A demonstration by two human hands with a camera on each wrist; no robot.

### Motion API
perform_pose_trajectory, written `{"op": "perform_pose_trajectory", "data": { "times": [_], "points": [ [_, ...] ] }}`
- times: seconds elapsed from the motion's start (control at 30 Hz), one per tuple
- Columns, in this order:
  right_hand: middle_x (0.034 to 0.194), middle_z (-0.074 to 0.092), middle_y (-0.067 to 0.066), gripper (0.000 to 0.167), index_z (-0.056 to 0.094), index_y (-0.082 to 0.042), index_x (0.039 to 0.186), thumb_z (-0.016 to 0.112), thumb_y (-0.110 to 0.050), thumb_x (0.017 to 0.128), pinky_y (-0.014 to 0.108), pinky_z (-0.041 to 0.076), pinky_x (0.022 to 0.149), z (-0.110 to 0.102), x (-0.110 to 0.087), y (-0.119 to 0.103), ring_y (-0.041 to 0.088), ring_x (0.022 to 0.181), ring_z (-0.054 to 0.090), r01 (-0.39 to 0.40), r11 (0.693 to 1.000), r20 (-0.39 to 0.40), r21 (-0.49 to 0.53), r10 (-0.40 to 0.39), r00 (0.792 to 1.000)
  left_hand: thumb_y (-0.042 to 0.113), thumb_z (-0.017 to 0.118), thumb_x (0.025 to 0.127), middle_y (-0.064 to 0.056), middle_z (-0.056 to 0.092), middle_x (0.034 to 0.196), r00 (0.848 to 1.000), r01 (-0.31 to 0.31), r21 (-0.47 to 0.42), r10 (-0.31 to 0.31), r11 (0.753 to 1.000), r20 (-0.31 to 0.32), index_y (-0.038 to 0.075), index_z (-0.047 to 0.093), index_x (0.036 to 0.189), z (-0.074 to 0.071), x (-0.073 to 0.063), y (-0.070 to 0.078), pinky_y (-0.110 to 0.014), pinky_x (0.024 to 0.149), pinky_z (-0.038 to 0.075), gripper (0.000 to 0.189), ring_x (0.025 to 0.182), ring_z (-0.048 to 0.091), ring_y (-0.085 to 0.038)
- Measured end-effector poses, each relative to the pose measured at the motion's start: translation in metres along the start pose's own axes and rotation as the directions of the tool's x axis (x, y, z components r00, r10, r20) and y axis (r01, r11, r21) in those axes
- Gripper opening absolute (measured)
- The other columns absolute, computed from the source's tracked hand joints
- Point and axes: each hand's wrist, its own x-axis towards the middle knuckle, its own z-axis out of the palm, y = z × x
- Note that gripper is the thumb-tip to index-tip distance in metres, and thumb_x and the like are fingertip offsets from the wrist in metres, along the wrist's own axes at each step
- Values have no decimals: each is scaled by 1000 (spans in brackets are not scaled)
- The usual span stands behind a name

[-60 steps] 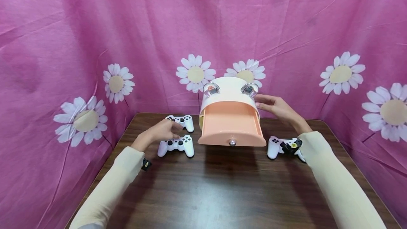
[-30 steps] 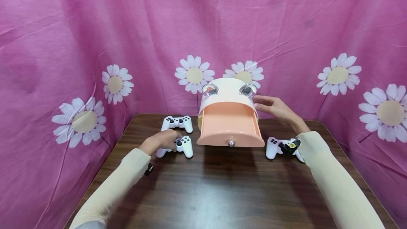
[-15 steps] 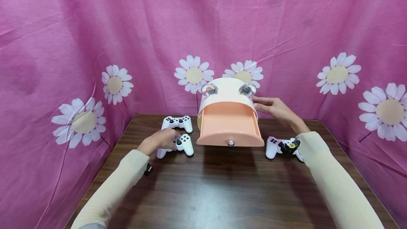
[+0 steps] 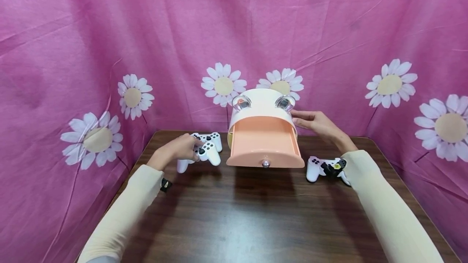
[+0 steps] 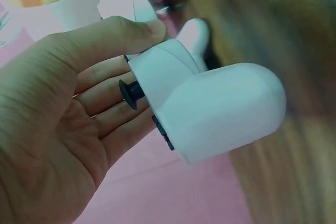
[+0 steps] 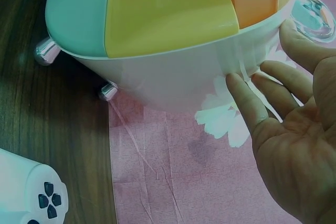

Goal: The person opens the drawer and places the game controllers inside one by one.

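My left hand [image 4: 179,148] grips a white game controller [image 4: 210,153] between thumb and fingers, raised off the table and tilted. In the left wrist view, the thumb presses one side of this controller [image 5: 226,114] and a black stick faces the palm. Near the middle stands a white, frog-like drawer box [image 4: 261,98] with two shiny round eyes. Its peach drawer [image 4: 265,137], with a silver knob, is pulled out. My right hand [image 4: 321,127] touches the box's right side with extended fingers. The right wrist view shows the yellow [image 6: 163,14] and teal [image 6: 79,14] drawer fronts below.
Behind the held controller lies another white controller [image 4: 216,140], partly covered. A third controller [image 4: 313,168] lies right of the box, beneath my right wrist. All stand on a brown wooden table [image 4: 234,214]. A pink curtain [image 4: 175,31] with daisies hangs behind and at both sides.
My left hand has come down on the nearer left controller, gripped it and raised it up and slightly back. The right hand and the drawer box have stayed in place.
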Motion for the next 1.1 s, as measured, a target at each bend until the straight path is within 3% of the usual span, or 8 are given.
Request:
{"op": "perform_pose_trajectory", "data": {
  "times": [0.1,0.4,0.8,0.97,1.1],
  "points": [
    [165,47,18,65,48,-7,159,69,-35,105,55,31,130,0,0,-2,36,157,38,5,1000,7,-5,-5,1000,13,88,82,-12,79,112,1000,-9,0,9,1000,-15,0,71,136,-15,-5,5,-35,83,60,58,88,64,-15],
    [164,47,19,66,49,-6,159,70,-37,104,59,29,130,-2,0,2,38,159,34,2,1000,5,-26,-2,1000,12,88,84,-10,80,115,998,-52,-32,51,998,-43,3,73,134,-57,-18,23,-42,91,62,53,95,69,-17],
    [167,44,16,70,47,-8,161,72,-38,103,60,24,132,-6,0,2,38,160,32,-20,1000,35,8,19,999,13,87,84,-11,80,117,995,-93,18,94,995,-42,4,74,133,-84,-19,43,-45,96,61,52,101,71,-20],
    [168,44,15,70,47,-10,161,72,-39,103,59,26,131,-6,0,2,38,159,35,-28,1000,37,-8,28,999,13,87,84,-8,80,110,992,-118,22,119,993,-44,5,74,134,-97,-20,55,-40,90,61,53,91,67,-17],
    [167,44,15,70,47,-9,161,72,-40,103,59,28,130,-6,1,2,38,158,36,-17,1000,38,-22,18,999,11,87,84,2,67,82,988,-151,16,152,988,-42,8,79,119,-109,-21,68,-31,71,51,36,74,53,-11]
  ]
}}
